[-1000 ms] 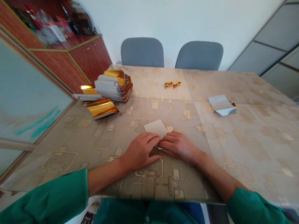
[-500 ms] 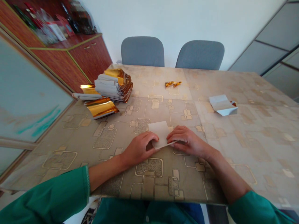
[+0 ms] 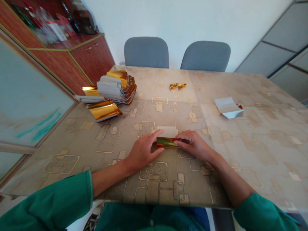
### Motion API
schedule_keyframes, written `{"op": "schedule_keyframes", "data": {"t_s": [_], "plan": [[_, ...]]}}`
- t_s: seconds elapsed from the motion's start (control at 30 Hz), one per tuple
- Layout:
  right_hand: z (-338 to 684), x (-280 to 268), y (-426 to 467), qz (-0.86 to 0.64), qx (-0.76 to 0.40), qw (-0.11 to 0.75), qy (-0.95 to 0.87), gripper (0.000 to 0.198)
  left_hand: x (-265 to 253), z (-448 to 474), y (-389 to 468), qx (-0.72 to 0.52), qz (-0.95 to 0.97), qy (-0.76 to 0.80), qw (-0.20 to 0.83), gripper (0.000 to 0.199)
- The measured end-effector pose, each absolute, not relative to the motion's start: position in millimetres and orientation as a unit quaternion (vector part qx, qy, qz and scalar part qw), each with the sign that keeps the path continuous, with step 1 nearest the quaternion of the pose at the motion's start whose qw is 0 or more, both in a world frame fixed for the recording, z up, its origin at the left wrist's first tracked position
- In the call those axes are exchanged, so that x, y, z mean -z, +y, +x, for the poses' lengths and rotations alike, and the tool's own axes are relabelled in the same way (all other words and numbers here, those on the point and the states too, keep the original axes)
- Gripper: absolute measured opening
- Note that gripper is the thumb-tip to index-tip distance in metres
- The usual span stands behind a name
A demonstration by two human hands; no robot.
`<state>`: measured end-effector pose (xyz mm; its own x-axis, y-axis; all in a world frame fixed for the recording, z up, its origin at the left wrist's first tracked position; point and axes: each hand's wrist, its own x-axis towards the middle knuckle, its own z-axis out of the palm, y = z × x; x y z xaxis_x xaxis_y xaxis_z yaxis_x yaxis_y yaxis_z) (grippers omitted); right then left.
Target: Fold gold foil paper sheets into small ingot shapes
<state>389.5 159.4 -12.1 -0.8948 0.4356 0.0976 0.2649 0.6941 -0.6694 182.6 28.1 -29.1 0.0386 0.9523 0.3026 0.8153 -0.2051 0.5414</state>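
A sheet of gold foil paper lies on the table in front of me. Its near part is curled over so the shiny gold side faces up, while the white back shows along the far edge. At the right end, my right hand pinches the curled part between thumb and fingers. My left hand is at the left end with thumb and fingers apart, around the roll's end; whether its fingertips touch the paper is hard to see.
A thick stack of gold foil paper stands at the left, with a loose gold sheet before it. Small folded gold pieces sit towards the back. A partly folded white paper rests at the right. Two grey chairs stand behind the table.
The paper's near edge has been turned over, so gold now shows where white faced up. My left thumb and fingers have spread apart; my right hand has stayed at the right end.
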Motion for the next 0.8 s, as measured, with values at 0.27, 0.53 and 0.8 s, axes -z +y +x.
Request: {"op": "schedule_keyframes", "data": {"t_s": [0.27,0.53,0.8], "plan": [[381.6,19.2,155.7,-0.238,-0.31,0.133,-0.911,0.023,28.5,184.0,27.4,-0.305,0.739,0.601,0.009,0.025],[382.2,21.1,158.1,-0.229,-0.303,0.163,-0.911,0.02,27.5,187.6,26.9,-0.198,0.83,0.52,-0.041,0.027],[421.4,19.4,244.2,-0.422,0.037,0.185,-0.887,0.035,33.3,187.1,28.3,-0.204,0.824,0.529,-0.003,0.03]]}}
